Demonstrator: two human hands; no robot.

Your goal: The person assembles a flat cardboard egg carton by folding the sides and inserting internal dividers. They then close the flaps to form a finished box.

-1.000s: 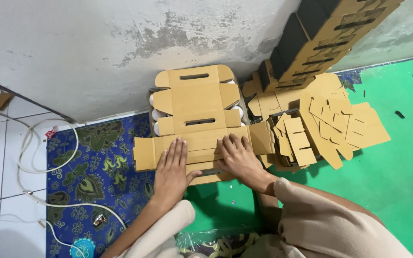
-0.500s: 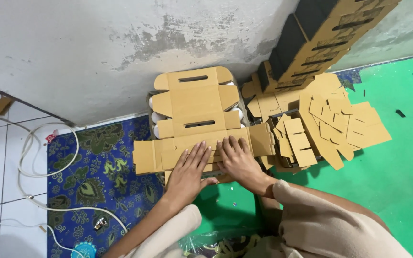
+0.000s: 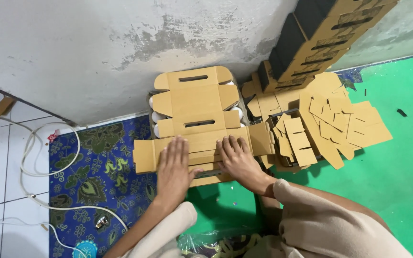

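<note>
Since the earlier views the left hand (image 3: 174,162) has shifted right toward the right hand (image 3: 235,155), and both now press open-palmed, gripping nothing, on the near panel of the flat cardboard blank (image 3: 199,126) on the floor by the wall (image 3: 96,52), consistent with creasing a fold.

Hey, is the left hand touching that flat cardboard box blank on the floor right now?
Touching. The head view shows the left hand lying palm down, fingers spread, flat on the cardboard blank, with no gap visible beneath it.
</note>
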